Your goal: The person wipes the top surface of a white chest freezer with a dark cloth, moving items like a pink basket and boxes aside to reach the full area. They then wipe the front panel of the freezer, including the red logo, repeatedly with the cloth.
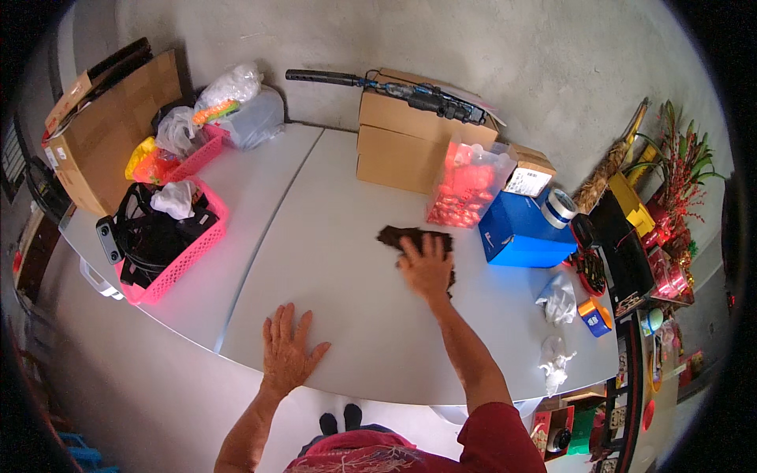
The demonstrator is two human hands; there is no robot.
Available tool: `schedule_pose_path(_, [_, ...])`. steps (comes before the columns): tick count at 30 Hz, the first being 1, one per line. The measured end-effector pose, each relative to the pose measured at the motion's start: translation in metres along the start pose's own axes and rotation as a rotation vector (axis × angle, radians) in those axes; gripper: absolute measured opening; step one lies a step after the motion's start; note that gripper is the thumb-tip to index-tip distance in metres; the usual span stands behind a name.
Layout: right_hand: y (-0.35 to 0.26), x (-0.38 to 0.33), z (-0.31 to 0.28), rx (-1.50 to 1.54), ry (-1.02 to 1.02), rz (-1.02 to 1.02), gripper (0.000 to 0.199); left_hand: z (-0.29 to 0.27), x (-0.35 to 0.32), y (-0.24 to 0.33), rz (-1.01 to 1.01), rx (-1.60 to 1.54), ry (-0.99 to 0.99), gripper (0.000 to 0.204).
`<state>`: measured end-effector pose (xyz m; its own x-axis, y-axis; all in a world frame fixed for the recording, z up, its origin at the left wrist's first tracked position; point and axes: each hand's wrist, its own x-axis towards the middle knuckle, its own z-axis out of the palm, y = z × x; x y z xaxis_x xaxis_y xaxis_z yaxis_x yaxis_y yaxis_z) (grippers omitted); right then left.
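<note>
My left hand (289, 353) lies flat on the pale grey table (323, 268) near its front edge, fingers spread and nothing in them. Farther out, to the right of the table's middle, my right hand (426, 266) presses down on a dark brown cloth (402, 235). Its fingers are stretched out and apart over the cloth. Crumpled fabric shows beyond the fingertips and along the right side of the hand; the part under the palm is hidden.
A pink basket (175, 264) of black gear stands at left. Cardboard boxes (394, 150), a clear tub of red packets (465, 185) and a blue box (520, 232) bearing a tape roll (559, 208) line the back right. Crumpled white tissues (558, 299) lie along the right edge.
</note>
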<state>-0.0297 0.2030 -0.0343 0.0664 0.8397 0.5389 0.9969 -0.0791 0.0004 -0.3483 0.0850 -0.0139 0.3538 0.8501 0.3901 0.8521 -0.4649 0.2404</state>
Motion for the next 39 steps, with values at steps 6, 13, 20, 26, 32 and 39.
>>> schedule_pose_path(6, [-0.069, -0.084, -0.098, 0.353, -0.25, -0.482, 0.052, -0.015, 0.004, 0.002, 0.02, 0.004, -0.087, 0.064])
schedule_pose_path(13, [-0.06, -0.061, -0.082, 0.405, -0.244, -0.601, 0.042, -0.014, 0.005, -0.001, -0.019, -0.05, -0.098, 0.061])
schedule_pose_path(20, [-0.047, 0.056, 0.02, 0.241, -0.036, -0.264, 0.038, -0.016, 0.004, -0.004, -0.067, -0.121, -0.113, 0.056])
schedule_pose_path(26, [-0.054, 0.11, 0.071, 0.133, -0.061, 0.041, 0.042, -0.021, 0.005, -0.001, -0.132, -0.253, -0.017, 0.052])
schedule_pose_path(32, [-0.115, 0.098, 0.059, 0.165, -0.075, -0.044, 0.044, -0.02, 0.005, -0.002, -0.109, -0.265, 0.021, 0.057])
schedule_pose_path(39, [-0.177, -0.014, -0.031, 0.485, -0.137, -0.561, 0.038, -0.015, 0.001, -0.006, -0.108, -0.281, 0.111, 0.069])
